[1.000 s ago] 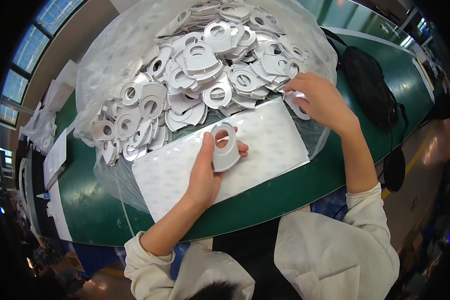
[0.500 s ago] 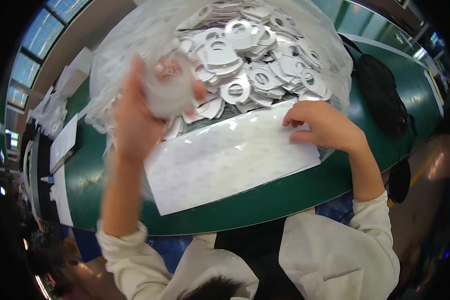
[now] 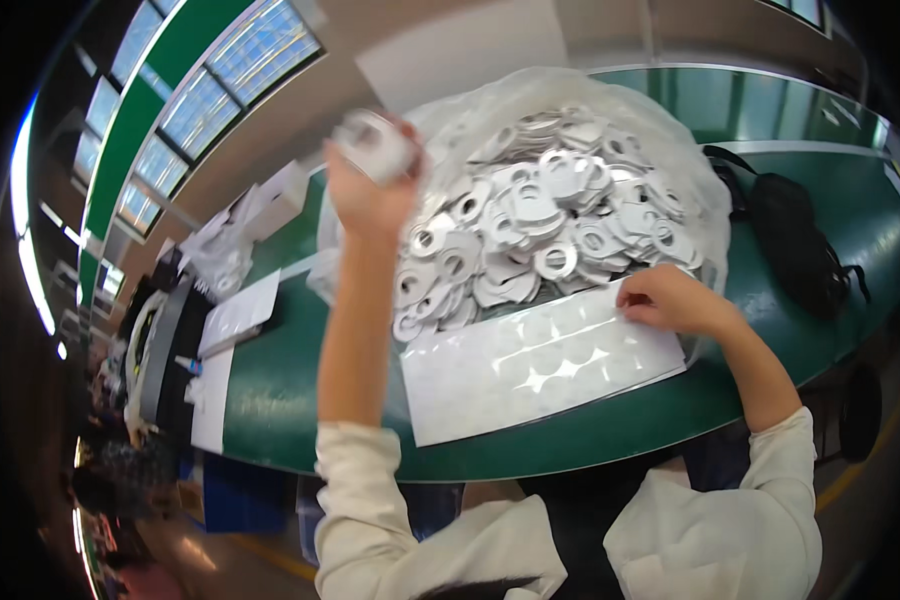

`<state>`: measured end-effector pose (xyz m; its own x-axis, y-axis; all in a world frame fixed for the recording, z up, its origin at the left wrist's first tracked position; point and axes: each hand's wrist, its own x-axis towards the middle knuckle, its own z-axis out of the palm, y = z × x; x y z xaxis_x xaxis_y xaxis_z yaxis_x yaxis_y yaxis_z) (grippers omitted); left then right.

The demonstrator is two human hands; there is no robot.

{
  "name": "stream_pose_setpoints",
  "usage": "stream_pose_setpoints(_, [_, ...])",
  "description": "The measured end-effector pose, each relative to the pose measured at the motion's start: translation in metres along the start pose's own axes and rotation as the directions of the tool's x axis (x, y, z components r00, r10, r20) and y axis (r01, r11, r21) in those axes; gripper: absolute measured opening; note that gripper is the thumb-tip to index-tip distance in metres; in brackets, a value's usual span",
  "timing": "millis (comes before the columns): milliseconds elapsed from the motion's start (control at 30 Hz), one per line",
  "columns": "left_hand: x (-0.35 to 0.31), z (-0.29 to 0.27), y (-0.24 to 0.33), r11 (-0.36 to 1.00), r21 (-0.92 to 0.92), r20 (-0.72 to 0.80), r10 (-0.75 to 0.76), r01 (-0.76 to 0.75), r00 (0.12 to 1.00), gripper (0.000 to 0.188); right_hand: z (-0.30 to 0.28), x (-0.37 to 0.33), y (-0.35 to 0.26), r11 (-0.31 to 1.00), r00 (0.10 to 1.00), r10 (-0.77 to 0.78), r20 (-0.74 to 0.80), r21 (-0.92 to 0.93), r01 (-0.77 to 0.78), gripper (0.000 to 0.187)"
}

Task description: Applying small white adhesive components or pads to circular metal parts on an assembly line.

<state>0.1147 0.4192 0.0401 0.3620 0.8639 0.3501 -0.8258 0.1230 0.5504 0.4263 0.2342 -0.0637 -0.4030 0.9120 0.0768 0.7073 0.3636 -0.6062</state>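
Note:
Raised beyond the far left side of the bag, my left hand is closed around a white ring-shaped part, blurred by motion. A white sheet with rows of clear round stickers lies at the table's near edge. My right hand rests on its far right end, fingertips curled together; what they pinch, if anything, is too small to make out. Just behind the sheet is a heap of white flat plastic parts with round holes, inside an opened clear plastic bag.
A black pouch with a strap lies on the green table at the right. At the left are a white stack of sheets, a small glue bottle, a white box and crumpled plastic bags.
My left hand has risen farther away with the white part. My right fingers have drawn together at the sheet's end. The whole view has shifted, and the sticker outlines show more clearly.

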Motion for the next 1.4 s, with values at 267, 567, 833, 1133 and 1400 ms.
stream_pose_setpoints(267, [-0.145, 0.046, -0.126, 0.762, 0.139, -0.182, -0.608, 0.633, 0.772, 0.067, -0.014, 0.003, 0.001, 0.997, 0.993, 0.054, 0.103, -0.060, -0.048, 0.026])
stream_pose_setpoints(567, [-0.157, 0.006, -0.152, 0.716, 0.002, -0.292, -0.667, 0.698, 0.685, 0.067, -0.005, 0.005, -0.005, 0.976, 0.991, 0.109, 0.071, -0.198, -0.094, 0.029])
stream_pose_setpoints(833, [-0.156, 0.005, -0.155, 0.720, -0.054, -0.273, -0.677, 0.691, 0.684, 0.066, -0.012, 0.021, -0.008, 0.967, 0.947, 0.230, 0.223, -0.164, -0.197, 0.030])
stream_pose_setpoints(1133, [-0.154, 0.006, -0.154, 0.723, -0.073, -0.307, -0.672, 0.687, 0.674, 0.063, -0.006, 0.010, -0.010, 0.971, 0.982, 0.143, 0.120, -0.209, -0.116, 0.027])
stream_pose_setpoints(1400, [-0.153, 0.005, -0.153, 0.708, -0.106, -0.331, -0.687, 0.698, 0.647, 0.062, -0.004, 0.005, -0.019, 0.943, 0.985, 0.132, 0.112, -0.321, -0.090, 0.013])
